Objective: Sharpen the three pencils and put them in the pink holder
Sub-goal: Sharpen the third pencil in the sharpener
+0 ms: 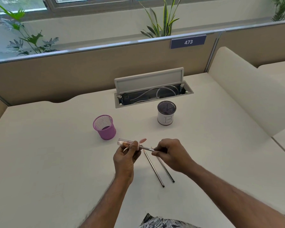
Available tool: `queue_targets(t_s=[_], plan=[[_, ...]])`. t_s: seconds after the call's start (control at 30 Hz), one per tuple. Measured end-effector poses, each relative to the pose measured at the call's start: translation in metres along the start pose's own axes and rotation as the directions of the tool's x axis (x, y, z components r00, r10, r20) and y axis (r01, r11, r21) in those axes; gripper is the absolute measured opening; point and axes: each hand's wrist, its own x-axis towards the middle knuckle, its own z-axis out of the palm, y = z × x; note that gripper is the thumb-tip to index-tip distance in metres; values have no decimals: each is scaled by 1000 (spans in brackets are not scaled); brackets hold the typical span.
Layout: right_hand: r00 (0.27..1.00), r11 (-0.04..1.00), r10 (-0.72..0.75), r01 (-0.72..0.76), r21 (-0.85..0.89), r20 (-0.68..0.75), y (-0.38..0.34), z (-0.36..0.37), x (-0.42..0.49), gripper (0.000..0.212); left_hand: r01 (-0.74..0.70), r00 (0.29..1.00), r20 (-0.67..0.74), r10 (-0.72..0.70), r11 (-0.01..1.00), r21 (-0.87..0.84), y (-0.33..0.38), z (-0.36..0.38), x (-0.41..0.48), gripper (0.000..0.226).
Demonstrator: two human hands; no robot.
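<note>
My left hand (127,155) grips a clear and pink sharpener (124,142) just above the white desk. My right hand (169,153) pinches a dark pencil (146,148) whose far end goes into the sharpener. Two more dark pencils lie side by side on the desk below my hands, one (154,169) to the left and one (167,171) partly under my right hand. The pink mesh holder (104,127) stands upright behind and left of my left hand, with nothing visible in it.
A black mesh holder with a white label marked B (166,115) stands at the back right. Behind it is an open cable tray (151,94) with its lid up. Beige partition walls (72,74) close off the desk's back.
</note>
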Motion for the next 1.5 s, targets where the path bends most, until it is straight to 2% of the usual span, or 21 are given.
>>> queue_targets(t_s=[0.13, 0.23, 0.37, 0.5, 0.6, 0.67, 0.73, 0.87, 0.97, 1.03, 1.2, 1.3, 1.5], plan=[[977, 970, 156, -180, 166, 148, 0, -7, 3, 12, 13, 999, 53, -11, 999, -31, 2, -1, 2, 15], [954, 935, 199, -254, 248, 225, -3, -12, 6, 14, 20, 995, 100, -14, 998, -54, 5, 0, 2, 25], [897, 838, 259, -393, 379, 357, -7, -20, 6, 16, 46, 983, 182, -34, 997, -67, 11, 0, 2, 38], [827, 757, 286, -504, 415, 483, -5, -23, 6, 17, 82, 967, 247, -64, 995, -62, 12, -2, 3, 41], [805, 743, 278, -526, 413, 524, -6, -22, 6, 22, 73, 968, 242, -58, 996, -52, 12, -2, 4, 41], [825, 788, 254, -480, 387, 505, -9, -20, 7, 22, 48, 979, 201, -44, 999, -15, 12, -1, 5, 36], [874, 878, 220, -371, 303, 433, -12, -16, 7, 18, 23, 984, 175, -32, 999, 49, 11, 0, 5, 27], [980, 989, 108, -124, 86, 166, -8, -2, 4, 17, 2, 993, 118, -13, 995, 97, 7, 2, 0, 18], [990, 963, -137, 126, -237, -27, -1, 5, -1, 11, -4, 996, 88, -5, 995, 98, 4, 5, -4, 11], [968, 929, -231, 188, -318, -102, 1, 8, -4, 9, 3, 998, 65, -8, 997, 77, 2, 8, -6, 10], [953, 933, -263, 210, -293, -153, 1, 15, -5, 12, 33, 999, 18, -33, 999, -17, 1, 12, -6, 14], [961, 954, -237, 204, -218, -139, 2, 15, -5, 12, 42, 999, -4, -42, 999, -13, 0, 12, -6, 6], [986, 989, -137, 130, -69, -99, 2, 15, -3, 9, 47, 999, -4, -47, 999, 2, -5, 6, -6, 9]])
